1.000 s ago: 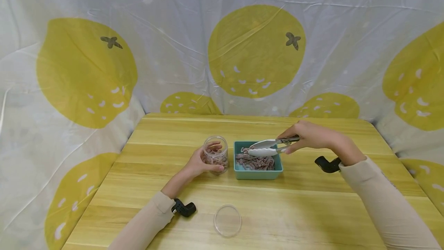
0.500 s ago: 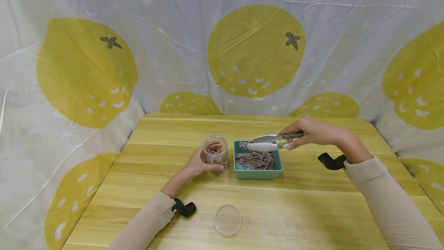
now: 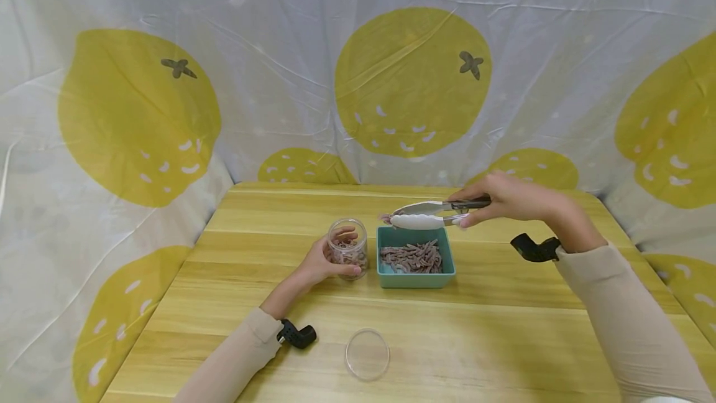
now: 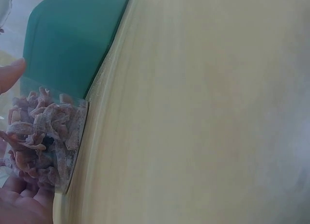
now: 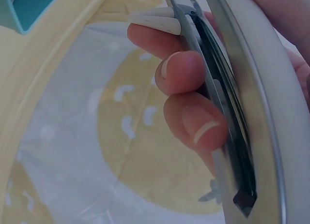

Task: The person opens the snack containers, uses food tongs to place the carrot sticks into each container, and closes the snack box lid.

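A clear jar [image 3: 348, 249] stands on the table, partly filled with pinkish-brown dried strips [image 4: 38, 132]. My left hand [image 3: 320, 263] is wrapped around its left side, thumb in front and fingers behind. To the jar's right sits a teal rectangular box [image 3: 416, 280] holding a heap of similar brownish strips [image 3: 414, 257]. My right hand [image 3: 498, 201] grips metal tongs with white tips [image 3: 418, 221] above the box's back edge. A small bit of strip [image 3: 386, 219] sticks out at the left end of the tongs. In the right wrist view, fingers [image 5: 196, 122] curl around the tongs' handle.
A clear round lid [image 3: 367, 355] lies on the wooden table [image 3: 475, 341] in front of the jar. Behind the table hangs a white cloth [image 3: 268, 79] printed with yellow fruit. Black camera mounts [image 3: 535, 247] sit on both wrists.
The tongs have risen out of the teal box and shifted slightly left, carrying a bit of strip. My right hand has moved up with them. The left hand and jar have stayed put.
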A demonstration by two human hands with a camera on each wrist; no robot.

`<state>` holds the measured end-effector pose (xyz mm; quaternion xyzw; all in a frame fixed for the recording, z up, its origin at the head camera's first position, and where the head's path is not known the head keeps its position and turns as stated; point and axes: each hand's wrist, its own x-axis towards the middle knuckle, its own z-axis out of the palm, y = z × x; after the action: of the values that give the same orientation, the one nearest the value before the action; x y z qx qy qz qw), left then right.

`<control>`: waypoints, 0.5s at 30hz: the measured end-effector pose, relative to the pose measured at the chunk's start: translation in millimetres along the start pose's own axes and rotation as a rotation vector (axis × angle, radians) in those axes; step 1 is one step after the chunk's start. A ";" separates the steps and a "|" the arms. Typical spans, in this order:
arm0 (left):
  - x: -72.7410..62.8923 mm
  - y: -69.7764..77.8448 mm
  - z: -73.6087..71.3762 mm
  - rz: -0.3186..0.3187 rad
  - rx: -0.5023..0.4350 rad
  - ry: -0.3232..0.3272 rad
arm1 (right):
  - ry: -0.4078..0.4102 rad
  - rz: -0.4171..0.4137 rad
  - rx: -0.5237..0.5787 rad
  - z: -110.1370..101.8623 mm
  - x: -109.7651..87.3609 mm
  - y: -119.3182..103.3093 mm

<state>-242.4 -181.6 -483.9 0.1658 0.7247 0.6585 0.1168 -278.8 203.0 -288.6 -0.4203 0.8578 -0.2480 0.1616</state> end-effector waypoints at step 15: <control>0.0 -2.3 -0.8 -0.001 -0.002 0.005 | -0.007 -0.058 -0.034 -2.0 33.4 -19.2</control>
<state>-242.9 -182.5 -486.1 0.1637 0.7244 0.6597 0.1154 -287.4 166.8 -278.5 -0.4484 0.8488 -0.2365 0.1504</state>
